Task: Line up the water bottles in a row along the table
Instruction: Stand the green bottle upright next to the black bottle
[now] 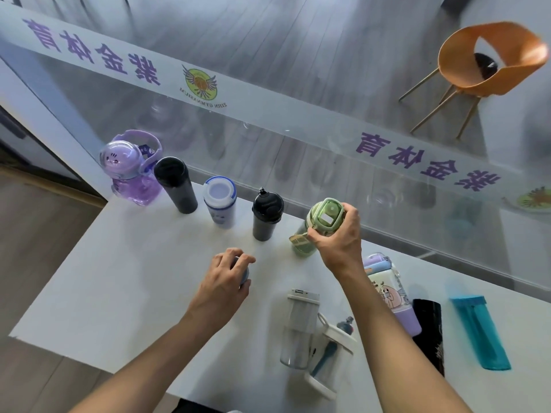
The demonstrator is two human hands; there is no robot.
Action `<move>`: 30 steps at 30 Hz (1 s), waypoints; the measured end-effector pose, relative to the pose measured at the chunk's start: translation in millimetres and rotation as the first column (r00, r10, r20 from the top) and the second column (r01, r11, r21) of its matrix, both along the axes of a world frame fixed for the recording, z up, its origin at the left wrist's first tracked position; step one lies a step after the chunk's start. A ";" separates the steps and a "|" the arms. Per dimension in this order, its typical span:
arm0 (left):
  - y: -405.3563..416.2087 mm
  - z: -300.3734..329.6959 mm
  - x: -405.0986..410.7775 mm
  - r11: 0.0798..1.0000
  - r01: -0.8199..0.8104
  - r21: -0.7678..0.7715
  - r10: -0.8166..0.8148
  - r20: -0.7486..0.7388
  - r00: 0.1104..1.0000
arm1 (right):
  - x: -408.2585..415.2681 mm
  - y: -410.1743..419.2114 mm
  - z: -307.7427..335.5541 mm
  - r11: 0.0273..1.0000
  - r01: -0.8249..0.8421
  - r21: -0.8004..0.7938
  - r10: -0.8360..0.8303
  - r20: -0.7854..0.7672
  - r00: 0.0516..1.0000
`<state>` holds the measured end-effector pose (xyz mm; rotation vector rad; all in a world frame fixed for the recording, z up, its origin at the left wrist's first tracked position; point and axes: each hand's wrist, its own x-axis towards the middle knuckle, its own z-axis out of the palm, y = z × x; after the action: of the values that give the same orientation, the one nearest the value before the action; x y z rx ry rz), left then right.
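Along the far edge of the white table (119,278) stand a purple bottle (131,171), a black tumbler (176,184), a white-and-blue bottle (220,205) and a black-capped grey bottle (265,214). My right hand (337,234) grips the lid of a green bottle (320,219) at the right end of that line. My left hand (226,278) covers a small blue-grey bottle (245,274) nearer to me. Several more bottles sit at the near right: a clear tumbler (298,326), a clear handled one (331,359), a cartoon-printed lilac one (390,293), a black one (429,332) and a teal one (480,332).
A glass wall (268,138) with a white printed band runs just behind the table's far edge. Beyond the glass stands an orange chair (489,64). Wooden floor (35,234) lies left of the table.
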<state>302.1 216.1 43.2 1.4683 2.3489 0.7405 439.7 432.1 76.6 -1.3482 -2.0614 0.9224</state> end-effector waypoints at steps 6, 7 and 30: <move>0.6 0.2 -1.3 1.000 -0.014 -0.008 0.014 0.016 1.000 | -8.5 7.6 -1.3 1.000 0.001 -0.012 -0.001 0.003 1.000; 0.5 0.3 -1.1 1.000 -0.013 -0.008 0.013 0.017 1.000 | -9.5 8.5 -1.1 1.000 0.006 -0.012 -0.006 0.000 1.000; -12.5 16.2 -7.6 1.000 -0.016 -0.021 0.017 0.054 0.998 | 11.8 -19.1 20.1 0.989 0.099 0.109 -0.110 0.093 0.990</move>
<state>294.5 203.6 59.4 1.4043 2.3241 0.7483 451.5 413.0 96.8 -1.4570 -2.0588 0.7073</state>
